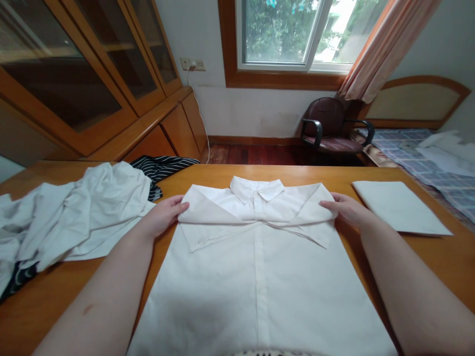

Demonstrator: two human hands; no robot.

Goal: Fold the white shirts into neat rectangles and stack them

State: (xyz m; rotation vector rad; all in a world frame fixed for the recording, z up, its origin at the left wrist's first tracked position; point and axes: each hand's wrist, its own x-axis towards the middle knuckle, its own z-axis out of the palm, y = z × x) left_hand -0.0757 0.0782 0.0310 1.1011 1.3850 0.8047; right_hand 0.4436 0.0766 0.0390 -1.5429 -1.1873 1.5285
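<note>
A white collared shirt (222, 282) lies front up on the wooden table, its collar toward the far edge and its button strip running down the middle. Both sleeves are folded inward across the chest, with the cuffs lying below the fold. My left hand (166, 213) grips the shirt's folded edge at the left shoulder side, thumb on top and fingers underneath, partly hidden. On the opposite side my right hand (347, 208) pinches the matching edge in the same way. The shirt's lower end runs out of view at the bottom.
A rumpled heap of white cloth (92, 207) and black striped fabric (163, 168) lies left on the table (371, 174). A folded white cloth (403, 205) lies right. Beyond are a glass-door cabinet (148, 113), an armchair (328, 121) and a bed (404, 153).
</note>
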